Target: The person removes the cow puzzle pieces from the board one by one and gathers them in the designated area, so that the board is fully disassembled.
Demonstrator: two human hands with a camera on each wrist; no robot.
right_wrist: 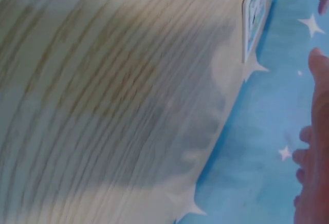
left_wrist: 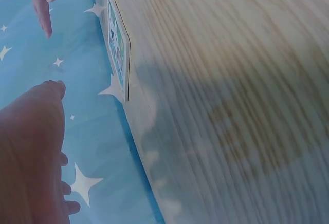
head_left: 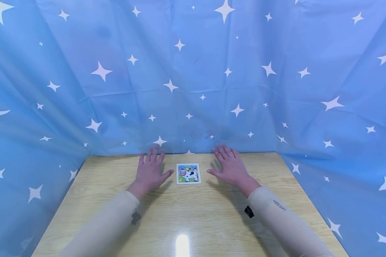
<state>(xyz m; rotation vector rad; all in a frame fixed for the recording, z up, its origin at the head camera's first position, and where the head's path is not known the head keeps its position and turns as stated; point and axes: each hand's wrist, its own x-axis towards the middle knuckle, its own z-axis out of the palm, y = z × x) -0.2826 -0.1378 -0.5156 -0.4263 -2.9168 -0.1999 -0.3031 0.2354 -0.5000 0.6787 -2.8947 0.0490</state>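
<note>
A square picture puzzle [head_left: 188,174] with a white border lies flat toward the back of the table, showing a black-and-white cow on green under a blue sky. To its left, my left hand [head_left: 150,172] hovers with fingers spread and thumb pointing at the puzzle. On the other side, my right hand [head_left: 229,167] mirrors it, fingers extended and holding nothing. Both hands are apart from the puzzle and cast shadows on the wood. In the left wrist view the puzzle [left_wrist: 118,47] appears edge-on; the right wrist view shows part of the puzzle [right_wrist: 254,17].
The light wooden table [head_left: 193,214] reflects a bright light spot near its front. A blue curtain [head_left: 199,71] with white stars hangs along the table's back edge and both sides. Dark straps or clips [head_left: 249,211] sit at the sleeve cuffs.
</note>
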